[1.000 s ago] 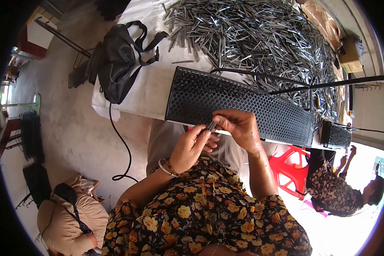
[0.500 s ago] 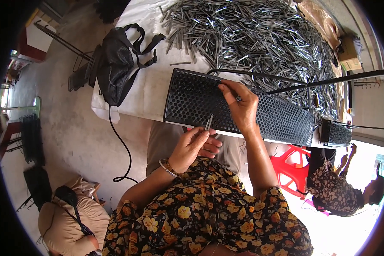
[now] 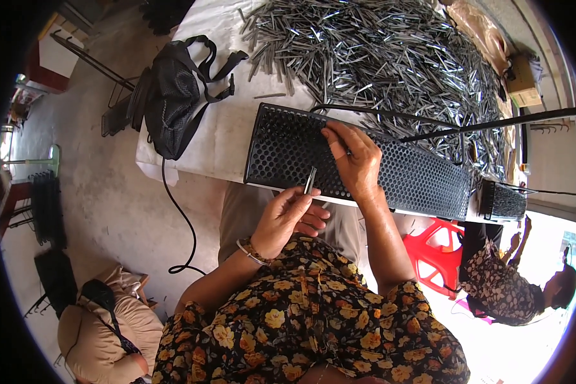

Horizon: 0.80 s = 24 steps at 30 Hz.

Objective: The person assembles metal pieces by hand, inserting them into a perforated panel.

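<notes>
While your left hand point(image 3: 280, 221) clamps a few thin strips point(image 3: 310, 182) between thumb and finger, they point to the far side, perhaps so the ends are easy to grip. They are over the near edge of the board with holes point(image 3: 429, 182), left of its middle. Your right hand point(image 3: 360, 163) is over the board, right of the strips; I cannot tell whether its fingertips are together or hold something. The board lies along the near side of the table point(image 3: 217, 144), probably for a short reach. Farther, the pile point(image 3: 377, 57) spreads; the black bag point(image 3: 173, 102) sits left, away from both hands.
</notes>
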Available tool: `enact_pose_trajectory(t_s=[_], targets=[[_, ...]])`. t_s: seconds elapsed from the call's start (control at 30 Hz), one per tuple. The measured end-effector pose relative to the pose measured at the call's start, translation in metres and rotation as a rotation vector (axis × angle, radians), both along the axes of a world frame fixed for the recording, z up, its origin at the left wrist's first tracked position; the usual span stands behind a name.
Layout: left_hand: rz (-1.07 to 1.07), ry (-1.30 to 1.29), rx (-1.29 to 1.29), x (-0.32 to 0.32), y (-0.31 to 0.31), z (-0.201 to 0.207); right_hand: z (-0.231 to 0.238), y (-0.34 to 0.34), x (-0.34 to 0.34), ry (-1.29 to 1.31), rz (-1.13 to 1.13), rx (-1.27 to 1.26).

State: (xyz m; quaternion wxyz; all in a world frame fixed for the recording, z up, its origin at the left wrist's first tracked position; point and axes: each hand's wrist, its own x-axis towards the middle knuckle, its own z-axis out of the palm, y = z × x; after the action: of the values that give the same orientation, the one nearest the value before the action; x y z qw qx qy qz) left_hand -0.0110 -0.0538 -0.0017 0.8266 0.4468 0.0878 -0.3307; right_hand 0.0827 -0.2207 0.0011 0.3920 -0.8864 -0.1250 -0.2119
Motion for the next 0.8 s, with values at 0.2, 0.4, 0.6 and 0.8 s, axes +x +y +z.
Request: enact_pose_trajectory(t_s=[0.2,0.4,0.6,0.8], targets=[[0.018,-0.002,0.008,-0.002,0.001,-0.001,-0.009,0.002,0.0,-0.087,0.008,-0.053],[0.024,-0.049,0.042,-0.001,0.001,-0.001,-0.005,0.004,-0.004,-0.081,0.06,-0.161],[0.025,-0.195,0.096,-0.001,0.0,0.002,0.024,0.003,-0.036,0.507,0.248,0.353],[-0.006,-0.339,0.211,-0.006,-0.004,-0.007,0.021,-0.01,-0.041,0.738,0.157,0.611]])
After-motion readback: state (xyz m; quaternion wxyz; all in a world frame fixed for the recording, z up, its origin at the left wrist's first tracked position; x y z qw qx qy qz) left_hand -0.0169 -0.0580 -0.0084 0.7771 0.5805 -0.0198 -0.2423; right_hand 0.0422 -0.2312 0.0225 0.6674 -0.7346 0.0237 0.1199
